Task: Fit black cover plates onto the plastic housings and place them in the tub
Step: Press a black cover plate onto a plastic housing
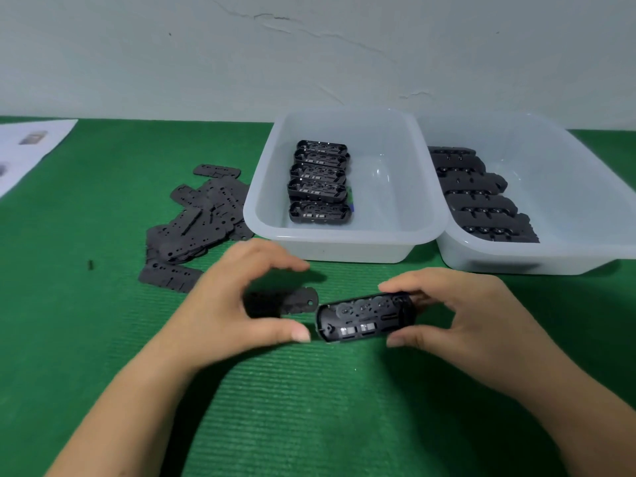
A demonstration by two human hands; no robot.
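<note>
My right hand (457,315) grips a black plastic housing (364,318), fingers curled over its far edge and thumb under the near edge, open side facing up toward me with its inner recesses visible. The housing is tilted, its left end pointing at my left thumb. My left hand (241,304) is curled in a wide C, thumb and forefinger apart; a black cover plate (292,302) sits within that curl, blurred, and I cannot tell whether my fingers actually pinch it or only shelter it. The plate's right end lies just beside the housing's left end, not yet seated on it. Beyond my left hand a loose pile of cover plates (199,218) is spread on the green mat (309,407). Directly beyond both hands stands a translucent tub (344,242) with five housings (320,182) in a row, open sides up. Beyond my right hand a second tub (516,263) touches the first and holds a row of black parts (481,197), closed sides up. Far beyond my left hand, a printed sheet (31,146) lies at the mat's edge.
</note>
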